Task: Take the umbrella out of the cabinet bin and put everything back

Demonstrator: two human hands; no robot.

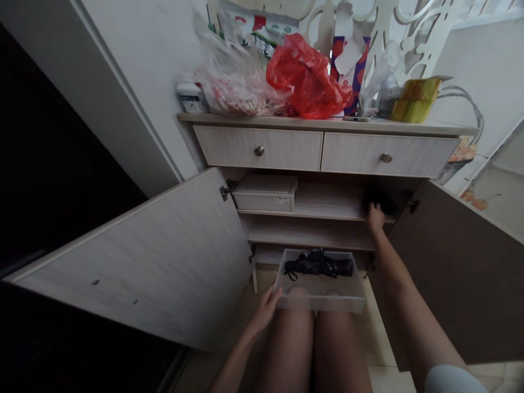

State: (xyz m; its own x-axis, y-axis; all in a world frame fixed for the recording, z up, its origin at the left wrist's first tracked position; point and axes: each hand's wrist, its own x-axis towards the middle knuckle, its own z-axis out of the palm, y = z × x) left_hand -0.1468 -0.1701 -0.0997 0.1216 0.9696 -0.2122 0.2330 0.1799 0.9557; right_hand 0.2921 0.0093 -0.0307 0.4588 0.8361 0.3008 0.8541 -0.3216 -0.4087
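A clear plastic drawer bin [319,303] rests on my knees. My left hand [270,303] grips its left side, with the fingers partly hidden by the wall. Dark checked folding umbrellas [319,266] lie along the far side of the bin, a wrist loop at their left end. My right hand [375,215] reaches into the cabinet at the right end of the upper shelf [327,202]. Its fingers are closed on a black thing [379,197] there, whose kind is lost in the shadow.
Both cabinet doors, left [155,262] and right [458,273], stand swung outward beside me. A white lidded box [265,194] sits at the upper shelf's left. On the cabinet top are a red plastic bag [307,79], clear bags [241,82] and a yellow pouch [415,101].
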